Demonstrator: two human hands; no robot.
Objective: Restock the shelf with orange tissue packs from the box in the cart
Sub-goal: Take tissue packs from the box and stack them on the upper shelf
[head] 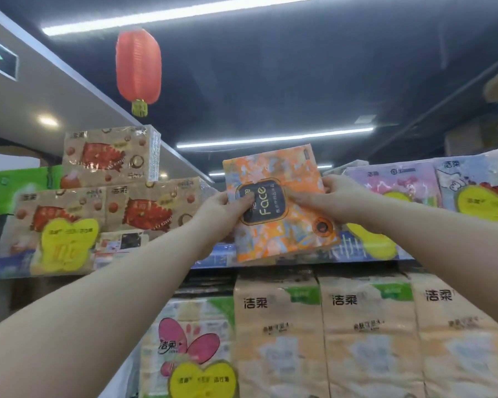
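An orange patterned tissue pack [282,222] with a dark "Face" label is held up at the top shelf [219,258], slightly tilted, its lower edge at the shelf's front lip. My left hand [222,209] grips its left side, thumb on the dark label. My right hand [332,198] grips its right side, thumb across the front. The pack sits in the gap between brown tissue bundles [144,208] on the left and pink and blue bundles [397,185] on the right. The cart and box are out of view.
Beige tissue bundles [365,326] and a flower-printed bundle [190,346] fill the shelf below. A green bundle [20,185] stands at far left. More brown packs [110,153] are stacked high. A red lantern [138,67] hangs from the dark ceiling.
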